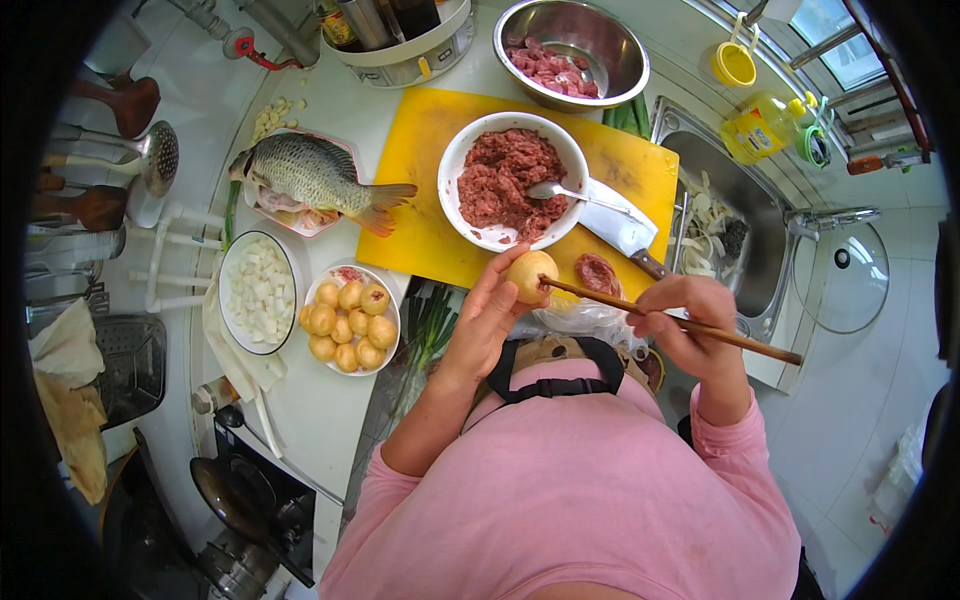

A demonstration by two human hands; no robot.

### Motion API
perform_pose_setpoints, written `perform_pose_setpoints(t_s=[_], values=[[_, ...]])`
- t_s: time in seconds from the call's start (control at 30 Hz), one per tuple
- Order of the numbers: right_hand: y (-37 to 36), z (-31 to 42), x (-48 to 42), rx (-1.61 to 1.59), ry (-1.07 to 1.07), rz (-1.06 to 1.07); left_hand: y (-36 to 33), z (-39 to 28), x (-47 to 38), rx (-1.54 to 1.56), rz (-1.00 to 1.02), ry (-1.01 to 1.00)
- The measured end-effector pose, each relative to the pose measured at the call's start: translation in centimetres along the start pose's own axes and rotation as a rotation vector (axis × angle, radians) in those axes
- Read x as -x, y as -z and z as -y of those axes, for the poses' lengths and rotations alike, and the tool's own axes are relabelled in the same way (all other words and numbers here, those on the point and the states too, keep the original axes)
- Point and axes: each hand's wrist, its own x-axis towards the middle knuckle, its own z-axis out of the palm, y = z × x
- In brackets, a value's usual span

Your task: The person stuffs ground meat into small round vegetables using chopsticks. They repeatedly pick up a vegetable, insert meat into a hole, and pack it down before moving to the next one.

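Observation:
My left hand [487, 315] holds a round golden tofu puff [531, 276] near the front edge of the yellow cutting board [405, 217]. My right hand [694, 319] grips a pair of wooden chopsticks [720, 334], whose tips touch an opening in the puff's side. Just beyond, a white bowl [450, 191] of minced meat [506, 176] has a metal spoon [551, 190] in it. A cleaver [611, 217] lies to the bowl's right, partly under the spoon handle. More puffs [358, 322] are heaped on a white plate [390, 352] at the left.
A whole fish [307, 169] on a dish overlaps the board's left edge. Near it stands a bowl of white cubes [259, 289]. A steel bowl [637, 67] with meat pieces is behind the board. The sink [757, 195] holds peelings; a piece of meat [596, 271] lies on the board.

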Motion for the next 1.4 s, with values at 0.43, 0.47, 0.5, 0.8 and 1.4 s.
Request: perform_pose_setpoints(t_s=[0.43, 0.47, 0.5, 0.8, 1.4], values=[[0.5, 0.6, 0.1, -0.128, -0.107, 0.033, 0.2, -0.1, 0.4, -0.002, 0.061, 0.088], [0.3, 0.4, -0.2, -0.072, -0.087, 0.072, 0.2, 0.0, 0.4, -0.053, 0.068, 0.095], [0.2, 0.2, -0.4, -0.018, -0.065, 0.111, 0.3, 0.2, 0.4, -0.115, 0.079, 0.059], [-0.3, -0.3, 0.4, 0.039, -0.074, 0.041, 0.2, 0.6, 0.4, -0.201, -0.001, -0.043], [-1.3, -0.6, 0.0, 0.172, 0.17, 0.109, -0.1, 1.0, 0.4, -0.265, -0.041, -0.079]])
